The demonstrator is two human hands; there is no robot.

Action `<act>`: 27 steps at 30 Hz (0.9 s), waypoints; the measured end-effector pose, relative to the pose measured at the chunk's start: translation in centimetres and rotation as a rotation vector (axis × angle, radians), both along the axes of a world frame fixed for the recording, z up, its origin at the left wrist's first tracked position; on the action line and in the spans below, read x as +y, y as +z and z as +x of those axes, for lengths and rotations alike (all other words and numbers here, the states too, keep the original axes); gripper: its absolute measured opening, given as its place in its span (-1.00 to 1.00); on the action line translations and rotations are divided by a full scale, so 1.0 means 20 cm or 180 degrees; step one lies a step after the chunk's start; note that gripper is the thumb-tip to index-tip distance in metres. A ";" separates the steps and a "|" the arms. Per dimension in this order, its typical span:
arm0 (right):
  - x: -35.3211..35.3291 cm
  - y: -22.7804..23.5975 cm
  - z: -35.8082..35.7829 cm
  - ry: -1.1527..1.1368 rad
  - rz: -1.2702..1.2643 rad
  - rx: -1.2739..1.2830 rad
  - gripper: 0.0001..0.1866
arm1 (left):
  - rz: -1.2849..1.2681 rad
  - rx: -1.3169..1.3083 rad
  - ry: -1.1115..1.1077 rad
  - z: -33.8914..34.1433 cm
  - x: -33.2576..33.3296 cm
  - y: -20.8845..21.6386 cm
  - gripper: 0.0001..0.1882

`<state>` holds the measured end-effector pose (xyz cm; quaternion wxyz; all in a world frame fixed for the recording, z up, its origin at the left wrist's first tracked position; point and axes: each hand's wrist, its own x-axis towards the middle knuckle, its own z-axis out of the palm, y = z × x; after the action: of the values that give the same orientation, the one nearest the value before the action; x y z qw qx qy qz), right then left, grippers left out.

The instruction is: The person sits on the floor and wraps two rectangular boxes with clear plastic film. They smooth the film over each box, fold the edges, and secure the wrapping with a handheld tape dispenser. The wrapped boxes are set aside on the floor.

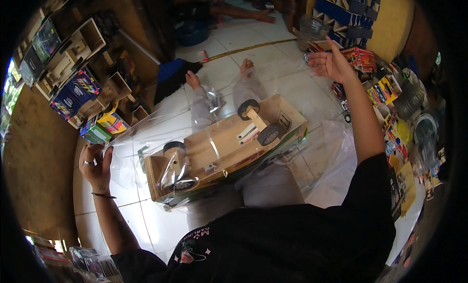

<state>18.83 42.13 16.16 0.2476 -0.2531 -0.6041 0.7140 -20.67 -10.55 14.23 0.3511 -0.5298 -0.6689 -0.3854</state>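
A wooden toy truck (209, 153) lies upside down across my lap, its black wheels (183, 184) turned upward and its hollow wooden underside showing. Clear plastic film (129, 156) covers it and stretches out to the left. My left hand (95, 166), with a ring and a dark wristband, pinches the edge of that film between thumb and fingers. Raised at the far right, my right hand (331, 66) is open with its fingers apart, near small toys and packages on the floor. Nothing shows clearly in its grasp.
Stacked wooden toy trucks (78, 83) stand against the left wall. A blue and black broom (175, 75) rests beyond my feet. Colourful packages (385, 90) and plastic jars (426, 129) crowd the right side. Through the doorway sit a blue basin (192, 34) and another person's leg (243, 12).
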 end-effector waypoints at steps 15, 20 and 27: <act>0.02 0.11 -0.12 -0.0505 0.0527 0.0380 -0.74 | -0.0985 -0.0438 0.0999 -0.10 -0.03 0.14 -0.85; -0.04 0.31 0.00 -0.1186 0.0644 0.1294 -0.76 | -0.0380 0.0016 0.0545 -0.21 -0.03 0.35 -0.79; -0.22 0.12 0.20 -0.1721 0.0851 0.0792 -0.76 | -0.0704 0.0713 0.0104 -0.25 -0.02 0.28 -0.63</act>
<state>22.84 37.71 18.61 0.5313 -0.2804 -0.5685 0.5621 -25.69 -11.02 19.90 0.3692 -0.5940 -0.6724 -0.2422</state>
